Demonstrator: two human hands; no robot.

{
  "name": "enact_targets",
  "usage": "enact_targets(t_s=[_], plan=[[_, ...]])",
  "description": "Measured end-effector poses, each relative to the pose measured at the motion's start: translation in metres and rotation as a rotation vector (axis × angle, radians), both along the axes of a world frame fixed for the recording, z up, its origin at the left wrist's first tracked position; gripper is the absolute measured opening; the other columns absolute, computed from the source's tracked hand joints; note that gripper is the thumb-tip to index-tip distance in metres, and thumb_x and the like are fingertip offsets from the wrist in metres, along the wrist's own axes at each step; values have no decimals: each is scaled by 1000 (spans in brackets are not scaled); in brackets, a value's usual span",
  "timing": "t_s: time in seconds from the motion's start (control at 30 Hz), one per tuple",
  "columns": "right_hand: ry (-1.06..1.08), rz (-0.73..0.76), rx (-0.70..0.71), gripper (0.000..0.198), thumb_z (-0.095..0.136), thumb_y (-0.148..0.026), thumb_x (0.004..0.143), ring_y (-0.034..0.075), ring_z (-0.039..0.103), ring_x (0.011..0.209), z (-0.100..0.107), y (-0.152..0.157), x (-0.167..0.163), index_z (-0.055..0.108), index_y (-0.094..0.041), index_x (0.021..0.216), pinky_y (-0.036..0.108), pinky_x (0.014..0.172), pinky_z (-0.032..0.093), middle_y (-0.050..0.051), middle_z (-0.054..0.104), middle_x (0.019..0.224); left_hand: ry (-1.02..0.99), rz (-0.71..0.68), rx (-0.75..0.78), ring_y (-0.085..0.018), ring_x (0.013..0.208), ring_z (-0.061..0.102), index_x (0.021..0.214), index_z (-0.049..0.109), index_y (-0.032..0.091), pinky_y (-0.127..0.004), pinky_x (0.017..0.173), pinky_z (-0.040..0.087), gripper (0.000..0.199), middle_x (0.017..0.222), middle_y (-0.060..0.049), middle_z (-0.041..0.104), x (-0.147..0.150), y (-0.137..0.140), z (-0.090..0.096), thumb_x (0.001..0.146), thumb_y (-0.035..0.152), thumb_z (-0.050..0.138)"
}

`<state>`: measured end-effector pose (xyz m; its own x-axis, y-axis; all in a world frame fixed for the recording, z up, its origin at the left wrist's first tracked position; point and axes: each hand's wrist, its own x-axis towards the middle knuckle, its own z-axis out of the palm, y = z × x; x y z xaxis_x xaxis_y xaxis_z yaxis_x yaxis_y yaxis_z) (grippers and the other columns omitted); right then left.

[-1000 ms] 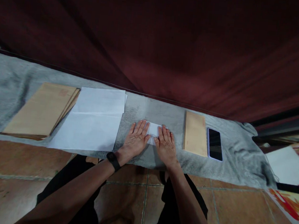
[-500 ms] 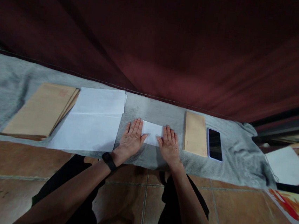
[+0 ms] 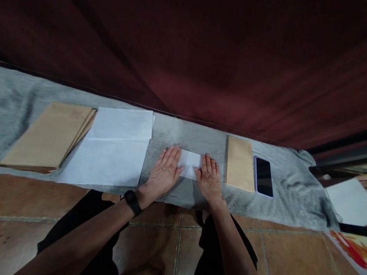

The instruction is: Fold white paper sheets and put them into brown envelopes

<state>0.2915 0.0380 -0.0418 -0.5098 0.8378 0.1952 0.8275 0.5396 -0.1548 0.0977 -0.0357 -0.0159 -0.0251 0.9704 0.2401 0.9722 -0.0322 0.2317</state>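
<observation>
A small folded sheet of white paper [image 3: 190, 164] lies on the grey cloth [image 3: 183, 135] in front of me. My left hand [image 3: 165, 168] rests flat over its left end, fingers stretched out and thumb on the paper. On the opposite end lies my right hand [image 3: 208, 176], also flat with fingers extended and the thumb reaching inward. Both palms face down, and the paper's two ends are hidden under them. A dark band [image 3: 132, 202] circles my left wrist.
White sheets [image 3: 116, 161] lie to the left, beside a stack of brown envelopes [image 3: 47, 137]. On the right are a brown envelope [image 3: 240, 163] and a phone [image 3: 264, 177]. A dark red curtain [image 3: 190, 69] hangs behind the cloth-covered surface.
My left hand has slid slightly to the right, covering more of the folded paper. The right hand has barely shifted.
</observation>
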Motion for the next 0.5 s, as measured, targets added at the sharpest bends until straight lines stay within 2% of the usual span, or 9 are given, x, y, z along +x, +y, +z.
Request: enact_targets(t_s=[0.1,0.17,0.37,0.5], plan=[[-15,6,-3,63,34,-44,110,33,33,154,1,0,0,35,-8,161,52,125,27,17,37,167,-13,-231,-24,-26,159,25,157,39,8,-45,130,25,59,168,-15,35,13,-4,1,107,39,37],[-23,7,-4,62,34,-43,110,33,33,154,1,0,0,35,-8,161,52,125,27,17,36,167,-12,-304,-49,-26,158,27,157,39,8,-44,130,25,60,167,-15,37,20,-6,-2,107,42,40],[-38,5,-21,59,34,-39,110,31,32,154,4,1,2,34,-9,162,49,126,25,15,34,168,2,-295,-76,-26,159,25,157,39,9,-47,130,22,66,168,-16,35,22,-9,-9,106,49,44],[-63,-38,-48,57,35,-36,110,31,31,155,7,2,2,36,-13,162,50,126,25,14,32,169,16,-322,-71,-28,158,27,160,38,20,-51,129,22,63,168,-13,35,18,-10,-8,105,51,44]])
